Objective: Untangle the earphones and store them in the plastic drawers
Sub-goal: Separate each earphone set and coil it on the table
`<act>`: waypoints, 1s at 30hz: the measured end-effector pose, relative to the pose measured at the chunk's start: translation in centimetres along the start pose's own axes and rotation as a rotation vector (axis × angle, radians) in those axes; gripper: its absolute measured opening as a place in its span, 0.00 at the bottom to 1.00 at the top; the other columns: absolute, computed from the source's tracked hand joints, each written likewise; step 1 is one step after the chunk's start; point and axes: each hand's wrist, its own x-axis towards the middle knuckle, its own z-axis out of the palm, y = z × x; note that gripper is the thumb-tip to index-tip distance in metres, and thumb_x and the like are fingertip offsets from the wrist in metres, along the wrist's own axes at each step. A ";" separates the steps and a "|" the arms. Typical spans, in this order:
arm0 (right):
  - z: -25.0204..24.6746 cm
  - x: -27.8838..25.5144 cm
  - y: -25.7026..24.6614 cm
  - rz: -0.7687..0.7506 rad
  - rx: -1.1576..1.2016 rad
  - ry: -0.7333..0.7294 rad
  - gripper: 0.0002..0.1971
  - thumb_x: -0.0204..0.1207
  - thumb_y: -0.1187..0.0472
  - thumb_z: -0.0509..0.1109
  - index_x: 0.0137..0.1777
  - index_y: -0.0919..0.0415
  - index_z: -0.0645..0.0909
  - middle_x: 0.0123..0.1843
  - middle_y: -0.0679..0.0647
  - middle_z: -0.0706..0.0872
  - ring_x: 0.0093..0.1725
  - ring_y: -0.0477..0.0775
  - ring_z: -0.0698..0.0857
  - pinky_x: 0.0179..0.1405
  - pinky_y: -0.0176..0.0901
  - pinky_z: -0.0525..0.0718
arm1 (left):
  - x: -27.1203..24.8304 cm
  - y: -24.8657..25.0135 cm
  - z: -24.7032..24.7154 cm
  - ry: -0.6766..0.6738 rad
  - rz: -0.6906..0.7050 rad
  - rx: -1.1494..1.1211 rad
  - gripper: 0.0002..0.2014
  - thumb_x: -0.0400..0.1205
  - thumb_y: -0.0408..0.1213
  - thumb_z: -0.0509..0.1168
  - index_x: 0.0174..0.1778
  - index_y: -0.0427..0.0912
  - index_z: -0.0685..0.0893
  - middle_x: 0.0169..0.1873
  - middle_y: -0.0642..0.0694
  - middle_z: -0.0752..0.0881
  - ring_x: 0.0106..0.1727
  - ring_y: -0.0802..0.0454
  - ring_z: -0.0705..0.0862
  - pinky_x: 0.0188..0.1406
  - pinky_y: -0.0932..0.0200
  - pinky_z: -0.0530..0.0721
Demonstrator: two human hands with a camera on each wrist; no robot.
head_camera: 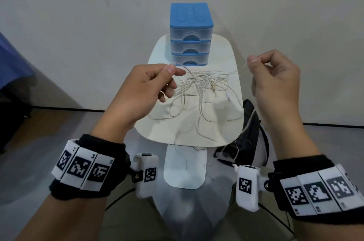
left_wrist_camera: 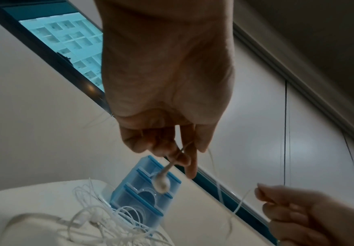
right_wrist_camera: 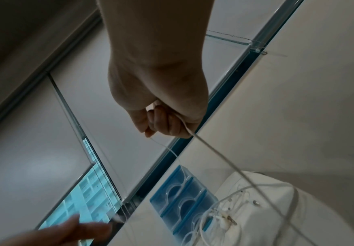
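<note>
A tangle of white earphones (head_camera: 201, 87) lies on the small cream table (head_camera: 189, 132), in front of the blue plastic drawers (head_camera: 190, 33), whose three drawers are closed. My left hand (head_camera: 169, 77) pinches a thin earphone cord above the table's left side; in the left wrist view an earbud (left_wrist_camera: 161, 183) dangles below its fingers (left_wrist_camera: 184, 159). My right hand (head_camera: 256, 63) is raised to the right of the table and pinches another stretch of cord (right_wrist_camera: 214, 153), which hangs down past the table edge toward my right wrist.
A beige wall stands close behind the table. A dark bag (head_camera: 248, 128) sits on the floor right of the table, with black cables nearby. A blue cloth (head_camera: 11, 67) shows at the far left. A white base (head_camera: 185, 167) lies under the table.
</note>
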 end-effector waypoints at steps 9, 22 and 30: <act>-0.3 0.9 0.0 0.126 0.013 -0.272 0.08 0.83 0.61 0.73 0.42 0.62 0.83 0.27 0.51 0.68 0.27 0.52 0.62 0.25 0.40 0.63 | 0.1 -0.1 -0.9 -0.099 -0.086 0.352 0.10 0.88 0.49 0.67 0.50 0.61 0.95 0.28 0.54 0.82 0.33 0.53 0.77 0.40 0.56 0.75; 2.7 2.3 -8.2 -0.237 0.098 -0.748 0.06 0.86 0.67 0.69 0.47 0.67 0.80 0.36 0.80 0.74 0.32 0.70 0.64 0.29 0.55 0.63 | -0.5 3.8 2.8 -0.668 -0.089 0.086 0.15 0.87 0.51 0.65 0.69 0.55 0.86 0.27 0.39 0.86 0.21 0.54 0.65 0.24 0.69 0.67; 1.1 1.6 -2.9 0.033 0.081 -0.734 0.10 0.77 0.64 0.77 0.57 0.61 0.84 0.45 0.59 0.82 0.39 0.56 0.77 0.37 0.40 0.76 | 1.0 4.1 0.6 -0.311 0.029 -0.148 0.13 0.89 0.41 0.60 0.44 0.39 0.84 0.30 0.39 0.89 0.20 0.57 0.57 0.20 0.65 0.56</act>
